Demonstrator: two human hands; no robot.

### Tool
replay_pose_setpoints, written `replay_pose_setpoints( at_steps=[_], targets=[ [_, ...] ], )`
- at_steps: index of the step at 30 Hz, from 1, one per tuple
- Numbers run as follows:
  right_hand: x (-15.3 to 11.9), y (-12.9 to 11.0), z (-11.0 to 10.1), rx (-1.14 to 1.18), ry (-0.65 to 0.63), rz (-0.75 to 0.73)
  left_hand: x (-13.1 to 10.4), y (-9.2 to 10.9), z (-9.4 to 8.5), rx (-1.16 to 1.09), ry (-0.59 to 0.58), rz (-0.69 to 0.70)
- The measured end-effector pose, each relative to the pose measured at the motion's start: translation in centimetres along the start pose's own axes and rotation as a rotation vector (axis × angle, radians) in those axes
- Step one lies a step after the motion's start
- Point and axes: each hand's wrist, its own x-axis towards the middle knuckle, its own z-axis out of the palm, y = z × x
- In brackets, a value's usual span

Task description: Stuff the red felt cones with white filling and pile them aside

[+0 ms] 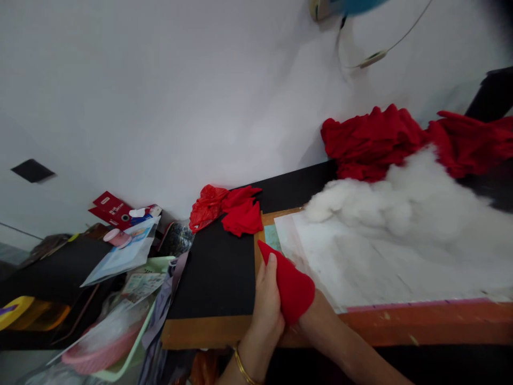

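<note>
The cloth heap point(372, 140) lay behind the stuffing point(412, 206), the sheet point(352, 275) beneath it, the plastic bag point(207, 207) to its left.

The plain red fabric piece point(295, 291) is roughly cone-shaped, tapering to a pointed tip. It slants in the left hand's point(269, 295) grip above the table's point(212, 324) near edge, tip up and leftward, its broad, rounded end by the right wrist point(311, 316).

right hand point(308, 316): mostly hidden, red cloth point(295, 291) | blue object point(360, 5): cropped, blurred
</note>
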Motion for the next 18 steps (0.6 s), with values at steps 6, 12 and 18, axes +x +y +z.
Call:
replay_pose_setpoints(
  at_steps=[6, 12, 18],
  targets=[
    [-2.5, -0.7, -3.2, -0.218, 0.020, -0.106, 2.5, 4.0, -0.6, -0.277, 0.015, -0.092],
    [-1.5, -0.5, -3.2, -0.275, 0.153, 0.111, 2.5, 4.2, -0.1, -0.354, -0.015, -0.119],
    [-0.1, -0.6, -1.7, -0.129, 0.195, 0.168, 2.1, 2.6, 0.1, -0.335, -0.032, -0.131]
  ],
)
